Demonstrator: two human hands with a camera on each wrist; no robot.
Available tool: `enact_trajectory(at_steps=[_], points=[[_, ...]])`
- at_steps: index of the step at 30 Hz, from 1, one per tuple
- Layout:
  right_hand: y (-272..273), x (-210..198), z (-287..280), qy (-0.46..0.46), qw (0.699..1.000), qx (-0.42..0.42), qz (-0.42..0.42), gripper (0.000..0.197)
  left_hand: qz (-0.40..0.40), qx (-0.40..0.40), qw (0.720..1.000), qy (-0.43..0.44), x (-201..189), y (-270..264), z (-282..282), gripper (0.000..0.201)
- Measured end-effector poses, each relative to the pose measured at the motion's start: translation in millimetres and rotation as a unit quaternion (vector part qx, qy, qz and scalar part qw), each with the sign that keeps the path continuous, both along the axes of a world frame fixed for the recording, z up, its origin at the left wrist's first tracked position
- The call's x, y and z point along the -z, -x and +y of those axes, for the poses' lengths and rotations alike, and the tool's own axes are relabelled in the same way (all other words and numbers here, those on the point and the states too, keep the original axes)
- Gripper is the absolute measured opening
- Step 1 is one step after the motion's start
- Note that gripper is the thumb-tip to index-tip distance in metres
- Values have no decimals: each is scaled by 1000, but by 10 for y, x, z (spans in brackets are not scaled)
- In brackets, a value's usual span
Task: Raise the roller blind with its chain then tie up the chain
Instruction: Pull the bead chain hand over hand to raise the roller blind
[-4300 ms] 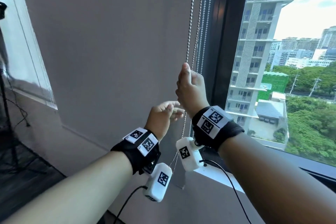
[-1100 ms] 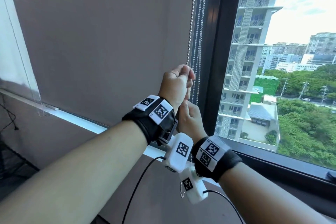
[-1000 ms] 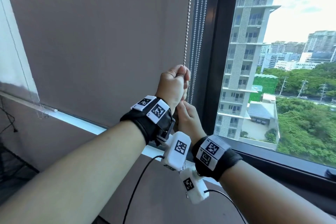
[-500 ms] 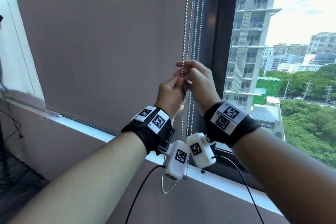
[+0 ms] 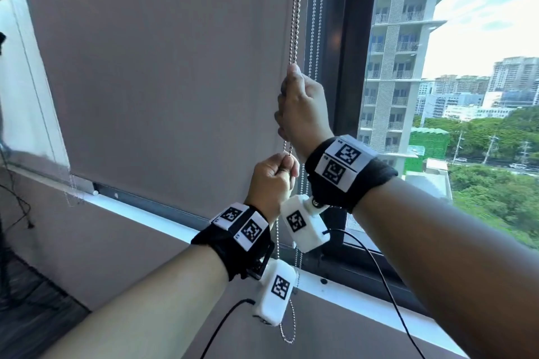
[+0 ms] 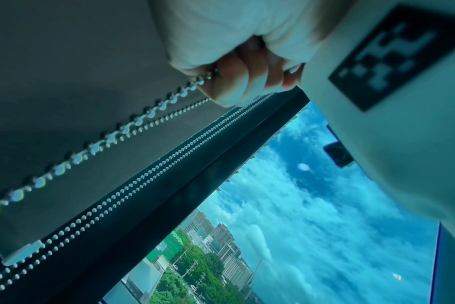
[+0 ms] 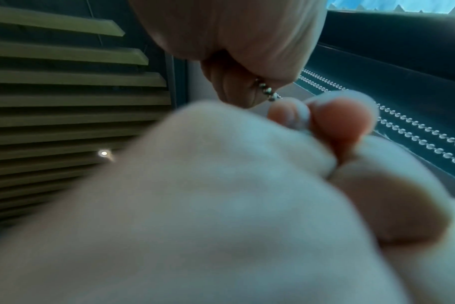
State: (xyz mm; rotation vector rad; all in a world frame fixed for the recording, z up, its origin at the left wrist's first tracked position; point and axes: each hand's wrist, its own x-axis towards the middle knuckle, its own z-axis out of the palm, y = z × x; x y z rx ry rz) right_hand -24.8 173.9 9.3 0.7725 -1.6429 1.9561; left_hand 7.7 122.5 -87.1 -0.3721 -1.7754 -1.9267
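Note:
A grey roller blind (image 5: 160, 67) covers the left window pane; its bottom rail (image 5: 96, 185) hangs just above the white sill (image 5: 151, 217). The metal bead chain (image 5: 296, 9) runs down beside the dark window frame. My right hand (image 5: 291, 81) grips the chain high up in a fist. Just below it, my left hand (image 5: 287, 166) pinches the same strand; the left wrist view shows its fingers (image 6: 237, 72) curled round the beads. The chain's loop end (image 5: 288, 338) dangles under my left wrist. In the right wrist view a few beads of the chain (image 7: 266, 91) show between blurred fingers.
Two thinner bead chains (image 5: 316, 23) hang right next to the gripped one. A dark vertical window frame (image 5: 347, 38) stands to the right, with open glass and buildings beyond. Black cables (image 5: 376, 271) trail from the wrist cameras. A wooden slatted ceiling (image 7: 65, 82) is overhead.
Half a second ago both hands met at one height on the chain. My right hand has since moved up and closed on it, and my left has dropped lower with the chain.

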Motion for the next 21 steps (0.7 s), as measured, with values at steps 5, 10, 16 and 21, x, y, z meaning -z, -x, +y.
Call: enact_trajectory(at_steps=[5,10,16,21], points=[[-49,10,35,15,999,-37,-7,43,-15,42,998,44,-14,-15,-108,52],[-17,132,55,28,999,-38,9,46,-6,-17,994,105,-96,-7,-198,27],[17,510,81,-4,1000,2,26,44,18,-9,999,40,-332,43,-241,31],[37,1016,95,-38,999,2,10,46,36,5,999,-14,-498,101,-161,36]])
